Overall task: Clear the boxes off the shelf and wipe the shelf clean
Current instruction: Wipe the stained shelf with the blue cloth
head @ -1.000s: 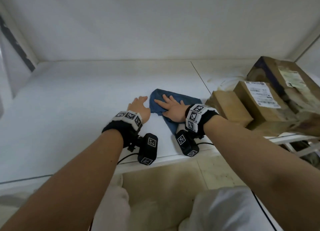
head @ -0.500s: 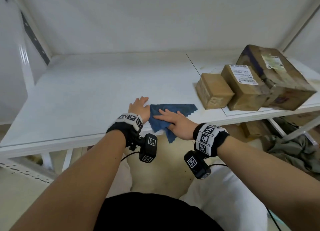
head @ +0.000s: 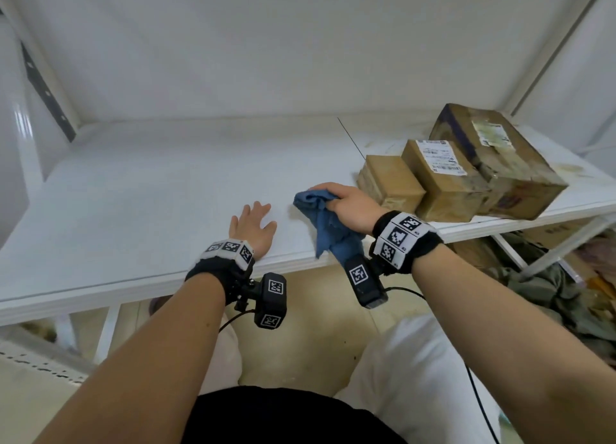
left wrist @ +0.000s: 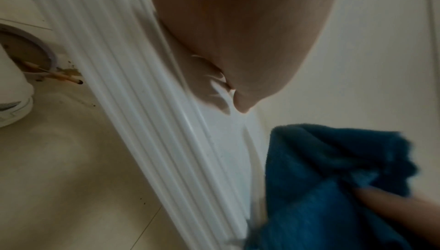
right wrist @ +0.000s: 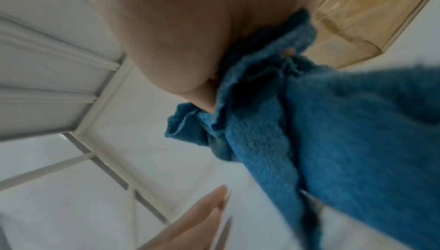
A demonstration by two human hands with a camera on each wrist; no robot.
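Note:
My right hand [head: 340,203] grips a bunched blue cloth [head: 328,230], lifted off the white shelf [head: 140,193] so its tail hangs over the front edge. The cloth [right wrist: 333,132] fills the right wrist view, below the palm; it also shows as the cloth [left wrist: 333,179] low right in the left wrist view. My left hand [head: 253,225] lies flat and open on the shelf, just left of the cloth. Three brown cardboard boxes stand in a row on the shelf's right part: a small box [head: 390,180], a labelled middle box [head: 443,177] and a large box [head: 500,157].
The shelf's left and middle stretch back to a white wall [head: 266,43]. A lower level at right holds crumpled fabric [head: 546,287] and another carton [head: 560,233]. A white upright [head: 43,103] frames the left side. Beige floor tiles [head: 300,343] lie below.
My right hand went from lying flat on the spread cloth to gripping it bunched and lifting it up toward the boxes. The left hand stayed flat on the shelf.

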